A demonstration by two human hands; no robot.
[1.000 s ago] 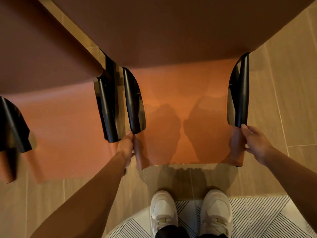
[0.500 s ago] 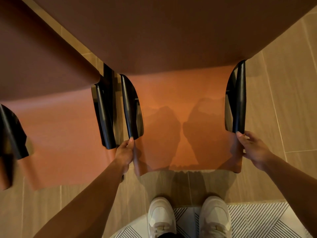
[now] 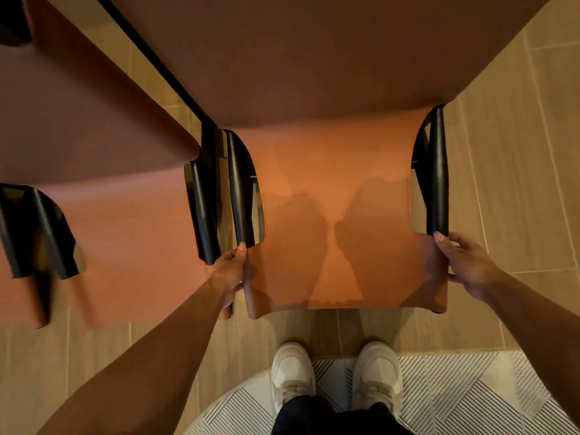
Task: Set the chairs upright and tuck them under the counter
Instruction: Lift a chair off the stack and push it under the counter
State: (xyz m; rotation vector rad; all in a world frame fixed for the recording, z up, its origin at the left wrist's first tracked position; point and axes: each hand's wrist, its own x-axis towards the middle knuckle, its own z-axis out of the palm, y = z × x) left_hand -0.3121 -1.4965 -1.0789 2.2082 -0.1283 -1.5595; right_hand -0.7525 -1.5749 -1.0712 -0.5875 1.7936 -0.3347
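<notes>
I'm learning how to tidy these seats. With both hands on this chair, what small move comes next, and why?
Probably a short push straight forward. The left hand and right hand grip the chair by its back edges, it stands upright, and its seat is only partly beneath the counter. The second chair sits close on the left, so keep the push straight.

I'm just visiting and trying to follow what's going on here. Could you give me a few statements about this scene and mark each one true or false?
1. Both hands hold the back of the orange chair. True: the left hand and the right hand grip its two sides.
2. The chair lies on its side. False: it stands upright.
3. A second orange chair stands to the left. True.
4. The person is barefoot. False: they wear white sneakers.
5. The patterned rug lies under the chairs. False: it lies under the person's feet.
</notes>
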